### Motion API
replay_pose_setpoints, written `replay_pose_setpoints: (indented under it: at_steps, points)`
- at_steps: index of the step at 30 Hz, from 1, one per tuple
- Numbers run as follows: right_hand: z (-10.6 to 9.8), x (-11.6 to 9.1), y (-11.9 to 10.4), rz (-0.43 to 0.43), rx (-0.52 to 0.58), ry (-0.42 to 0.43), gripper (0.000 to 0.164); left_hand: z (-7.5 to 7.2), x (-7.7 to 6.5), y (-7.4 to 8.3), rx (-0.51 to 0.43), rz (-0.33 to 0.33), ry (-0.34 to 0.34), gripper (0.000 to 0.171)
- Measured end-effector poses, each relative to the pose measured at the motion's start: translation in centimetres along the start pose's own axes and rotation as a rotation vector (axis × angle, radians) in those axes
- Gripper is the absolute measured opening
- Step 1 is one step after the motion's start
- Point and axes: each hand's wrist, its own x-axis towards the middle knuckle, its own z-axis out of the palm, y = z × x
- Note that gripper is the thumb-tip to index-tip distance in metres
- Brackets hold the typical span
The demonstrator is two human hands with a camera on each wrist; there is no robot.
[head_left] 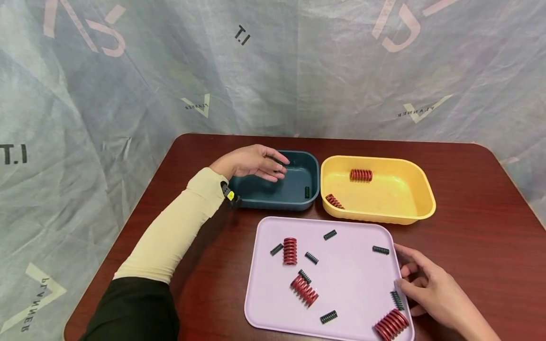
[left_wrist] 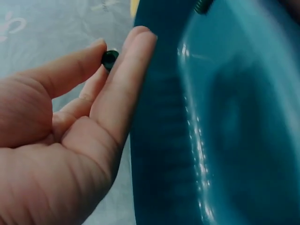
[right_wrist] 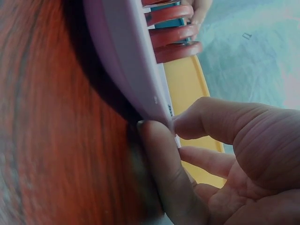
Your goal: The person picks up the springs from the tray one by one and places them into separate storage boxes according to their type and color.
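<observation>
Over the dark blue bin [head_left: 273,204], my left hand [head_left: 253,163] pinches a small dark green spring [left_wrist: 110,59] between thumb and fingers. Another small dark spring [head_left: 307,192] lies in that bin's right end. My right hand [head_left: 435,284] grips the right edge of the lilac tray [head_left: 354,274], with the thumb at the rim. On the tray lie three large red springs, one of them the red spring [head_left: 391,325] at the near right corner. Several small dark springs are scattered among them, including a dark spring [head_left: 396,300] beside the right thumb.
To the right of the blue bin stands a yellow bin [head_left: 384,215] holding two red springs, one red spring [head_left: 360,175] near its back wall. Both bins stand behind the tray on a brown wooden table [head_left: 477,199]. A grey printed sheet [head_left: 298,71] hangs behind.
</observation>
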Motion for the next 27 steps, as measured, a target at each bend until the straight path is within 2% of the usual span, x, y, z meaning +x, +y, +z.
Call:
replay_pose_setpoints:
  at_steps: [8,14,23,27]
  points:
    - [0.0,-0.1,0.0,-0.003,-0.025,0.013,0.072,-0.4,1.9,0.6,0.072,-0.059,-0.01,0.042]
    - [0.1,-0.1,-0.1,0.01,-0.018,0.01,0.071,-0.3,2.9,0.8,0.16,-0.137,-0.019,0.042]
    - [0.3,-0.2,-0.3,0.009,-0.022,0.016,0.071,-0.7,3.0,0.5,0.262,-0.236,-0.065,0.041]
    - [0.4,-0.2,-0.4,-0.013,-0.033,0.023,0.07,-1.2,2.7,0.5,0.27,-0.243,-0.071,0.042]
